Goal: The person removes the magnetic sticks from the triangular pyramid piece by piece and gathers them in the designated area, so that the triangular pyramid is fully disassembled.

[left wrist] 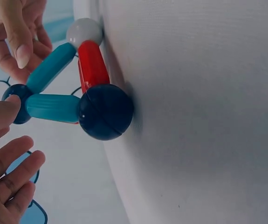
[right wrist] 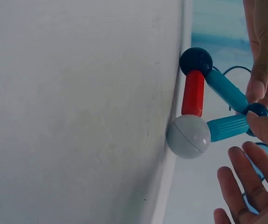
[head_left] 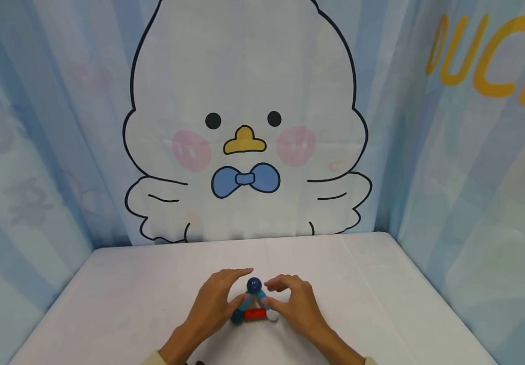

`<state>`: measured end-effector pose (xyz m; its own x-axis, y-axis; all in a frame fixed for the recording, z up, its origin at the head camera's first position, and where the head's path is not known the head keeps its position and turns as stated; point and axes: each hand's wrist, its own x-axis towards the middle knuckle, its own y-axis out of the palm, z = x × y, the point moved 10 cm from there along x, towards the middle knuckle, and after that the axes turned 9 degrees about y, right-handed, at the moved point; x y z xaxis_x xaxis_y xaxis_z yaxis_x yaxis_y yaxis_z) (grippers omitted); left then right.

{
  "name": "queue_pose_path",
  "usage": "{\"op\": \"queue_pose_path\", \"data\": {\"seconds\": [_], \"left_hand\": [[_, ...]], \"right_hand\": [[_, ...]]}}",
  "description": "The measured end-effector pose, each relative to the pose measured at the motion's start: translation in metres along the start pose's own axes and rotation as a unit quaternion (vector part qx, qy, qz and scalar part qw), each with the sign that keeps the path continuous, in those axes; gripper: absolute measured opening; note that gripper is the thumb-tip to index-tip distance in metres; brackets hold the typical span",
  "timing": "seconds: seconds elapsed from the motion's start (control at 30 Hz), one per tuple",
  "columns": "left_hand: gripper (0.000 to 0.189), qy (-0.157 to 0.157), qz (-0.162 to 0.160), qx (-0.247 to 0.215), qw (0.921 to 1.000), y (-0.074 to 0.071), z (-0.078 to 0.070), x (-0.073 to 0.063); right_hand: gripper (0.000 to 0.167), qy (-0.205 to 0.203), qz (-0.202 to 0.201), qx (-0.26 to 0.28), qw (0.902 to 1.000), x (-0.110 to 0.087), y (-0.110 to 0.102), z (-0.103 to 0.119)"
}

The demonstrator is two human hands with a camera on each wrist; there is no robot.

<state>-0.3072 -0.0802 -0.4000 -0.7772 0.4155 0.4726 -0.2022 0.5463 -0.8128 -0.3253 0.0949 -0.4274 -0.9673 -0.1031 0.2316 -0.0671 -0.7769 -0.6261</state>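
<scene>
A triangle of chunky toy rods and balls stands upright on the white table. Its base is a red rod (head_left: 255, 314) between a dark blue ball (head_left: 237, 317) and a pale grey ball (head_left: 272, 315). Two teal rods lean up to another dark blue ball (head_left: 254, 285) at the top. My left hand (head_left: 214, 301) is at the triangle's left, fingers spread loosely, its thumb by the teal rod (left wrist: 54, 107). Opposite it, my right hand (head_left: 296, 304) has loosely bent fingers, its thumb near the other teal rod (right wrist: 229, 127). Whether either thumb touches, I cannot tell.
The white table (head_left: 381, 304) reaches back to a curtain (head_left: 244, 66) printed with a cartoon duck. Side curtains (head_left: 472, 177) hang along both edges. A small dark thing (head_left: 200, 362) shows at the bottom edge of the head view, too cut off to identify.
</scene>
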Motion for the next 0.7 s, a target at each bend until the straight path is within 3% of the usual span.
{"op": "queue_pose_path", "data": {"seconds": [0.33, 0.7], "left_hand": [[0.052, 0.029, -0.005, -0.032, 0.9990, 0.009, -0.006, 0.005], [0.047, 0.016, 0.016, -0.069, 0.9973, 0.017, -0.003, 0.010]], "right_hand": [[0.020, 0.025, 0.025, 0.005, 0.9994, 0.004, 0.009, 0.000], [0.018, 0.016, 0.034, 0.025, 0.9990, 0.007, 0.015, 0.000]]}}
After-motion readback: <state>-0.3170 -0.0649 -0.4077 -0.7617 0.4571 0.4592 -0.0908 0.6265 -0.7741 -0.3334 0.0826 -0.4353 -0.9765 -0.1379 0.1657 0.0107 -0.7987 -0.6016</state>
